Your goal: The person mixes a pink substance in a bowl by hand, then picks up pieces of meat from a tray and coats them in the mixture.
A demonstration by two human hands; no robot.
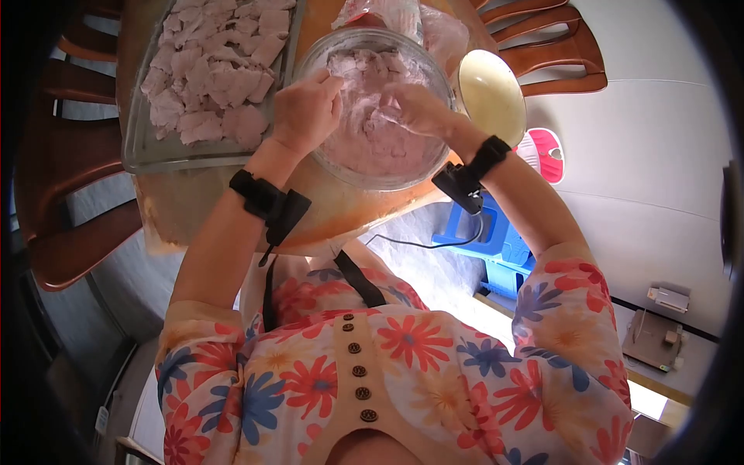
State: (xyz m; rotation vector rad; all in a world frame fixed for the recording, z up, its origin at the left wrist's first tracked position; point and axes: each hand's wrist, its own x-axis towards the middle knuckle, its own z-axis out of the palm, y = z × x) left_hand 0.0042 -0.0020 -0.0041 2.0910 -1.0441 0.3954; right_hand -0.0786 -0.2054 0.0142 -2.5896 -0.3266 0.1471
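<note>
Both my hands are over a clear round bowl [372, 184] that holds a pinkish, floury mass [376, 143]. My left hand [308, 110] is at the bowl's left side, its fingers pinched together; whatever they hold is too small to make out. Inside the bowl at the right, my right hand [418, 111] has its fingers curled at the pink mass, and what lies between them is hidden. Left of the bowl is a clear rectangular tray [194, 159] with many flat pink pieces [209, 70] piled in it.
A cream oval bowl [490, 93] stands right of the round bowl, with plastic bags [443, 32] behind. Wooden chairs [74, 182] flank the table [325, 217]. Blue containers [496, 248] and a dark cable [418, 243] are below its edge.
</note>
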